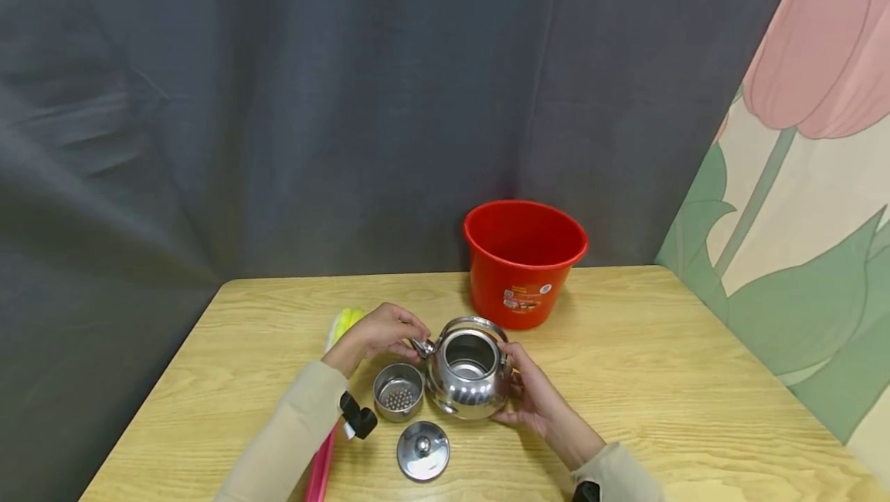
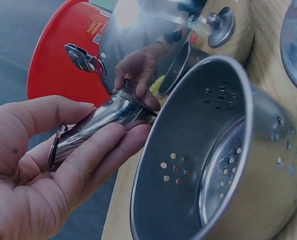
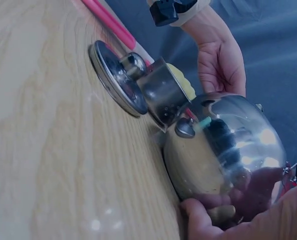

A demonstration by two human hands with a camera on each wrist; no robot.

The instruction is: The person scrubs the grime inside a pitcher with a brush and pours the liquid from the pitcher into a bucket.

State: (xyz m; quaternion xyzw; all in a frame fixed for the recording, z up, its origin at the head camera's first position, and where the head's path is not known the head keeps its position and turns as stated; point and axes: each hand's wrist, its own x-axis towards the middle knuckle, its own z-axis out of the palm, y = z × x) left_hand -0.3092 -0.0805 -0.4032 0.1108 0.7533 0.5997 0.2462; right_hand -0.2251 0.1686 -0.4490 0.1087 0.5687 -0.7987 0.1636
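A shiny steel teapot (image 1: 467, 392), lidless with its mouth uncovered, is between both hands in the head view, its hoop handle (image 1: 476, 322) lying toward the back. My left hand (image 1: 385, 330) holds the spout (image 2: 101, 122) between thumb and fingers, as the left wrist view shows. On the opposite side, my right hand (image 1: 534, 394) grips the round body, thumb near the upper edge and fingers lower down. Just left of the pot sits a perforated steel strainer basket (image 2: 278, 175). The round lid (image 1: 423, 452) with its knob up lies in front of that strainer.
Behind the teapot stands a red plastic bucket (image 1: 521, 286). A long pink handle (image 1: 321, 467) runs under the left forearm, with a yellow and white end (image 1: 344, 322) beyond it. A dark curtain (image 1: 361, 116) hangs behind the wooden table (image 1: 660, 378).
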